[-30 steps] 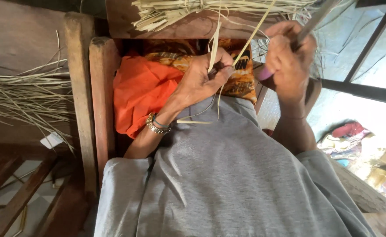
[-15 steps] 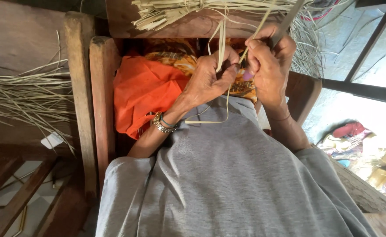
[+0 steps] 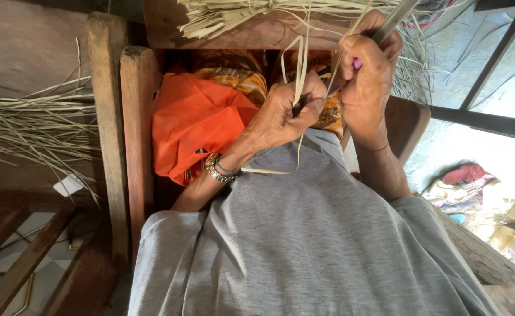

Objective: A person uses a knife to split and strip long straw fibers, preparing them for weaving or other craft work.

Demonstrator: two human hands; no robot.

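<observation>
My left hand (image 3: 283, 114) pinches a pale dried leaf strip (image 3: 300, 70) that runs up to a bundle of the same strips (image 3: 251, 14) on a wooden beam. My right hand (image 3: 365, 76) grips a slim grey tool with a purple handle (image 3: 389, 26), its end close to the strip. The two hands touch over my lap. A beaded bracelet (image 3: 217, 169) circles my left wrist. I wear a grey shirt (image 3: 310, 246).
An orange cloth (image 3: 196, 126) lies on patterned fabric (image 3: 234, 73) beside a wooden frame post (image 3: 135, 134). Loose dried strips (image 3: 29, 129) fan out at left. A dark metal bar (image 3: 486, 120) crosses the right; bright items (image 3: 465, 178) lie on the ground below.
My right hand has moved left and down to meet my left hand, then lifted slightly with the tool. The left hand has stayed on the strip.
</observation>
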